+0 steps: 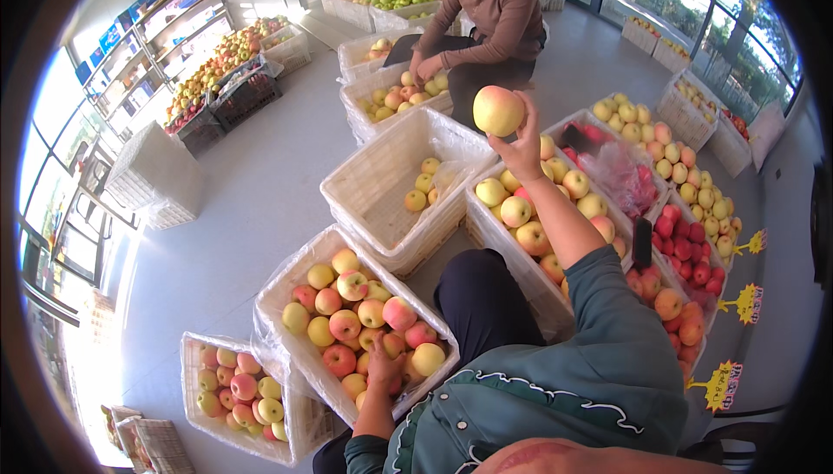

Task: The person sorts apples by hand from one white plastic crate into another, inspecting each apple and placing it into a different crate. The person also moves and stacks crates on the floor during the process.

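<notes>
My right hand is raised at the upper right and grips a large yellow apple with a pink blush. Below that arm stands a lined white plastic crate of yellow apples. My left hand is down in another lined crate, among red and yellow apples. Its fingers touch a reddish apple; part of the hand is hidden, and whether it grips the fruit is unclear. Between these crates and farther off stands a mostly bare crate with several small yellow apples at one side.
A seated person rests both hands over a crate of apples. At lower left sits a smaller apple crate. A phone lies by the red fruit on the right. Stacked crates stand at left.
</notes>
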The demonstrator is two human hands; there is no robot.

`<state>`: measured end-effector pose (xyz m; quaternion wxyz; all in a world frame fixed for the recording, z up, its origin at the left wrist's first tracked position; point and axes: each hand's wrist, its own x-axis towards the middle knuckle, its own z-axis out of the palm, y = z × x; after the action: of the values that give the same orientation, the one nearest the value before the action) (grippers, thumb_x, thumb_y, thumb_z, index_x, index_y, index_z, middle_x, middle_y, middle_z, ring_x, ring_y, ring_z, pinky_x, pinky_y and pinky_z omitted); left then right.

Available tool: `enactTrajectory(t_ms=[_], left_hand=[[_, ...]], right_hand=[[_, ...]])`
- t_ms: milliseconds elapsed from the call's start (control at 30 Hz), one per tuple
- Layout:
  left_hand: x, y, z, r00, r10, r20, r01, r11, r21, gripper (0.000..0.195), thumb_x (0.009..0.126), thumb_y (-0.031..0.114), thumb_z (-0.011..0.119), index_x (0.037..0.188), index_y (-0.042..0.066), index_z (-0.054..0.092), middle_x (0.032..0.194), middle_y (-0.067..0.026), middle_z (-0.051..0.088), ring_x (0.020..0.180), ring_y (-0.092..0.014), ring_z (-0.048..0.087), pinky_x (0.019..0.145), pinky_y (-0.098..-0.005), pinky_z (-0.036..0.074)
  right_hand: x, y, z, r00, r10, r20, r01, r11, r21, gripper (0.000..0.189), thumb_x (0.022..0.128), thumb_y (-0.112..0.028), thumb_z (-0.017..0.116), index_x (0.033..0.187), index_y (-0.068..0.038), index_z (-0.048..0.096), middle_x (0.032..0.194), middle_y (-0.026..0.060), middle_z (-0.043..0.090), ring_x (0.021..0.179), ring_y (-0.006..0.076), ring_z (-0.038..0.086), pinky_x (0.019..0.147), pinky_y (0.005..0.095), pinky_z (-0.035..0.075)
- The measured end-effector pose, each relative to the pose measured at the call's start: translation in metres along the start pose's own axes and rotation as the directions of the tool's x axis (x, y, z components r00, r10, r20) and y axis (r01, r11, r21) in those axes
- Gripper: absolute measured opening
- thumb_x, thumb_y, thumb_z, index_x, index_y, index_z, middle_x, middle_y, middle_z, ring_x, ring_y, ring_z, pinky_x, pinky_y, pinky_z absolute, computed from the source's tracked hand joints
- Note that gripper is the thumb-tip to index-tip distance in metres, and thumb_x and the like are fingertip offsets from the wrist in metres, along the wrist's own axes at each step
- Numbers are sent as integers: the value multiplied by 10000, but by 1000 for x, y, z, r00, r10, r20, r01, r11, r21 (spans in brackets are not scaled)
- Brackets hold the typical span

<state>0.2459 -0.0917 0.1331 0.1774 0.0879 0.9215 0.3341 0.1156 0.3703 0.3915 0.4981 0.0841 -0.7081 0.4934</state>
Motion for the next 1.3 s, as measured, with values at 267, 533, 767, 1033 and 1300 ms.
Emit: enactTrajectory(t_ms=[267,533,767,1033,1300], left_hand=[[3,-5,5,1000,8,-29,-8,1000,9,865,715,273,760,1428,108,299,1352,-238,425,1214,-414,469,998,-436,439],[2,-3,3,1000,-15,-27,15,1000,-16,865,714,274,763,1428,117,300,1339,-244,428,1206,-416,472,991,-436,444],[3,0,2,997,-73,-7,74,997,25,851,734,271,754,1437,135,293,1319,-258,437,1172,-441,496,947,-459,469],[-6,27,-9,993,-90,-78,95,993,69,791,747,239,734,1418,128,330,1262,-237,480,1120,-417,538,902,-448,485],[-4,25,-12,992,-115,-50,118,991,56,802,744,249,732,1424,153,318,1247,-230,485,1085,-417,558,885,-453,491]], right_hand=[[-18,12,-3,997,78,6,-78,996,36,868,673,3,723,1423,-83,293,1393,125,351,1293,264,414,1056,392,410],[-32,20,4,992,126,7,-126,990,57,864,687,-7,735,1424,-76,290,1396,130,335,1296,269,410,1062,394,408],[-24,30,10,997,77,-27,-78,995,-59,869,691,-13,752,1418,-40,275,1367,154,375,1264,260,445,1034,374,422],[-20,35,3,993,103,50,-101,994,-41,843,716,-39,792,1365,24,258,1260,203,477,1157,239,549,988,342,461],[30,103,-6,981,-84,-177,-21,853,-521,707,583,-196,870,1125,-6,458,1097,118,509,995,250,576,872,371,469]])
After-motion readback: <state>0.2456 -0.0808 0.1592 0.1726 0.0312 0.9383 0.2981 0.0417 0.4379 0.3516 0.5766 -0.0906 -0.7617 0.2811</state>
